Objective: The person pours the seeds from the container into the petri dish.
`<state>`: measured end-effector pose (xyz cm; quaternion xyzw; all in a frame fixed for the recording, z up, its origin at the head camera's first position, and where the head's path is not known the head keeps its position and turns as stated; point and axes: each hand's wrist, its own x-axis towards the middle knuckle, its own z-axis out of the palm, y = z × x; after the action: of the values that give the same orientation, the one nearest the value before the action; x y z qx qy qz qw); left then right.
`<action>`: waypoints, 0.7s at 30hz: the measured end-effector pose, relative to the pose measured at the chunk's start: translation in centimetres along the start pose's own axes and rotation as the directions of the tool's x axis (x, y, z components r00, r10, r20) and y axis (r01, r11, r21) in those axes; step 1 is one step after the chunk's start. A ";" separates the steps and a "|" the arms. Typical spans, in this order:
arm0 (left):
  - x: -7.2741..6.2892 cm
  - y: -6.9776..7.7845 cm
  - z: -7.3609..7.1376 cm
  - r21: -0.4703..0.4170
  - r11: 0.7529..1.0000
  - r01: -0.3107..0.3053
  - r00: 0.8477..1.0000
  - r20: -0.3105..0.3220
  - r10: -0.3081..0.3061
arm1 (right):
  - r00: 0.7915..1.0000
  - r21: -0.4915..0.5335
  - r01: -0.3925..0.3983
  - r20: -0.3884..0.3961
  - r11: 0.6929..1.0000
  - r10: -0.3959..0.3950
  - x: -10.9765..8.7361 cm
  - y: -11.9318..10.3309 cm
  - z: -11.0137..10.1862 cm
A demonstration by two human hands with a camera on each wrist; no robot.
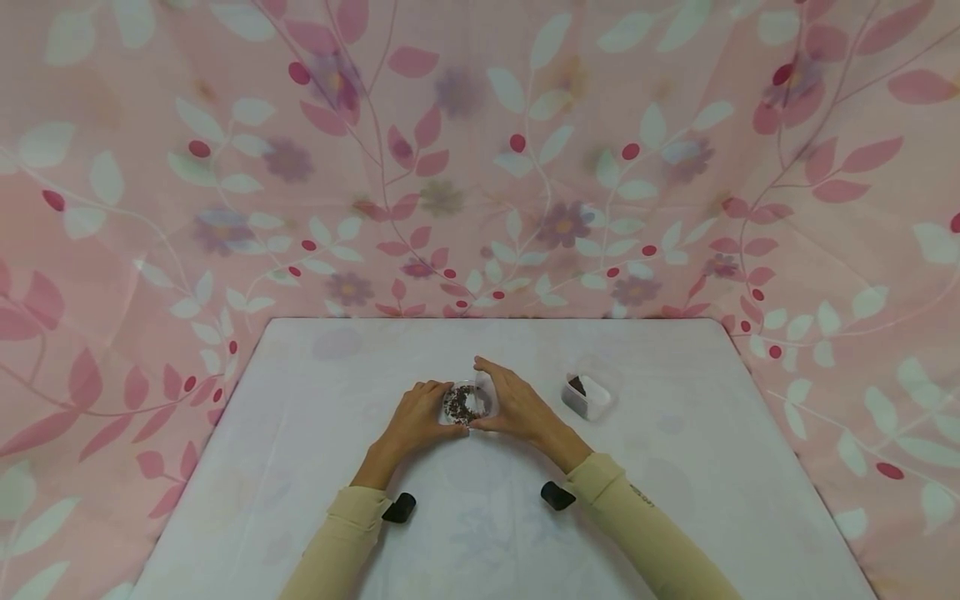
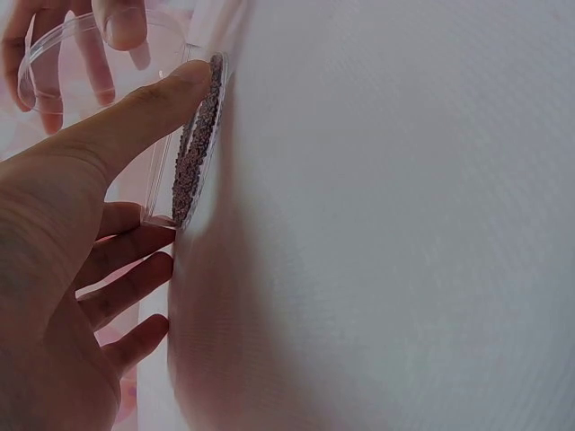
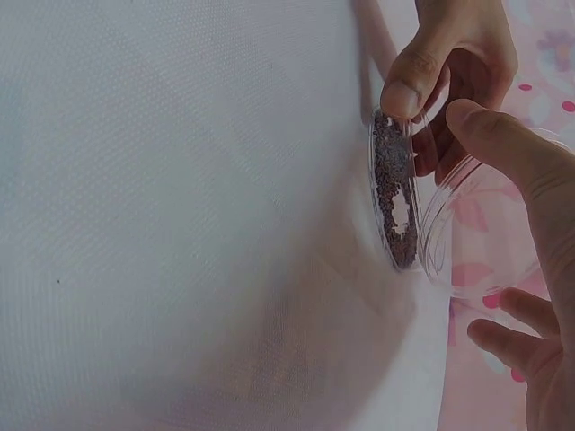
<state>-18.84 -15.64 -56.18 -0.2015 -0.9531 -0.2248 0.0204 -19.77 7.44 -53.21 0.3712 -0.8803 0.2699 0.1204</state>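
Note:
A shallow clear round plastic dish (image 1: 457, 405), with dark brown granules (image 2: 196, 148) spread in it, sits at the middle of the white table. My left hand (image 1: 418, 417) grips the dish from the left, thumb at its near edge and fingers at the far side. A bare patch shows among the granules in the right wrist view. From the right, my right hand (image 1: 517, 407) holds a clear round lid (image 3: 481, 229) between thumb and fingers. That lid is tilted up beside the dish, its near edge close to the dish rim; whether they touch I cannot tell.
To the right of my right hand stands a small clear plastic box (image 1: 592, 400) with something dark inside. A white cloth covers the table (image 1: 480, 533). Pink floral fabric (image 1: 480, 167) hangs behind it. A black device (image 1: 400, 508) is at each wrist.

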 end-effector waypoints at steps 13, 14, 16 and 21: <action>-0.2 0.2 -0.4 0.008 1.000 -0.029 0.999 -0.032 0.030 | 0.998 -0.033 0.023 0.055 0.999 -0.022 0.6 -0.2 0.5; -0.2 0.2 -0.4 0.011 0.999 -0.032 0.999 -0.032 0.032 | 0.998 -0.030 0.023 0.058 0.999 -0.021 0.6 -0.3 0.5; -0.2 0.2 -0.4 0.013 0.999 -0.038 0.998 -0.039 0.039 | 0.998 -0.031 0.025 0.064 0.999 -0.023 0.7 -0.4 0.5; -0.1 0.0 -0.3 0.020 0.999 -0.044 0.998 -0.043 0.045 | 0.995 -0.054 0.042 0.090 0.998 -0.037 0.9 -0.5 0.7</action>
<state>-18.70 -15.77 -55.96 -0.2176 -0.9498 -0.2194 0.0482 -20.07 6.25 -53.18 0.3965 -0.8845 0.2260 0.0968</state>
